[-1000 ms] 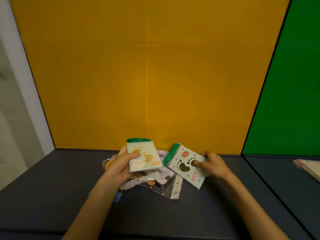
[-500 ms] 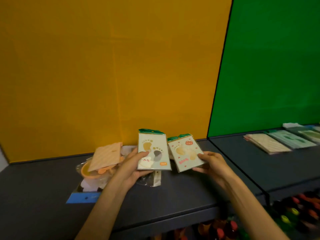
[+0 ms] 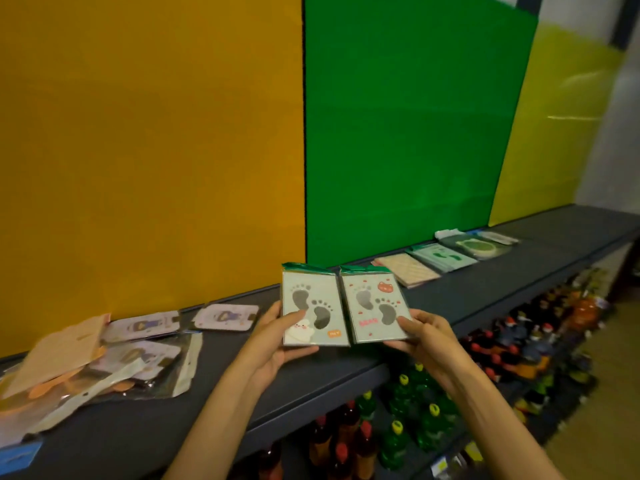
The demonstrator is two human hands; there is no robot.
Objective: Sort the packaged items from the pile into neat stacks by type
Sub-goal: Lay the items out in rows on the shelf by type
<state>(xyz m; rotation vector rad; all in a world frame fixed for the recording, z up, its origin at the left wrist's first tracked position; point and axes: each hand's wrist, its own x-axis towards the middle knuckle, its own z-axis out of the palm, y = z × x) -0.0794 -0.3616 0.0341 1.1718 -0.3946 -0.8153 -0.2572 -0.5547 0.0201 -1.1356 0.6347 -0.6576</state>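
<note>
Footprint packs: you have 2 in hand, 1 per hand, both upright with faces toward you and inner edges touching or nearly so. Left hand (image 3: pixel 273 341) is pinched on the bunny pack (image 3: pixel 313 308), thumb on the front lower-left corner, fingers behind. Right hand (image 3: pixel 424 336) is clamped on the bear pack (image 3: pixel 375 306) the same way, thumb on the front lower-right corner. Corner grips leave the prints uncovered, so my guess is you're holding them side by side to check whether they count as 1 type.

Both packs sit in the air over the front part of the grey shelf (image 3: pixel 346 372), not resting on it.

Out from your right grip, further along the shelf: sorted stacks in a row, beige checkered stack (image 3: pixel 407 273) nearest, then a green footprint stack (image 3: pixel 443 257), then a round green item (image 3: pixel 476 246). The footprint stack looks like the likely destination.

Out from your left grip: the unsorted pile (image 3: pixel 104 358), loose and overlapping, with a purple-print pack (image 3: pixel 227 317) lying apart nearer your hand.

Below the shelf edge: bottles (image 3: pixel 412 420), not part of the job.
</note>
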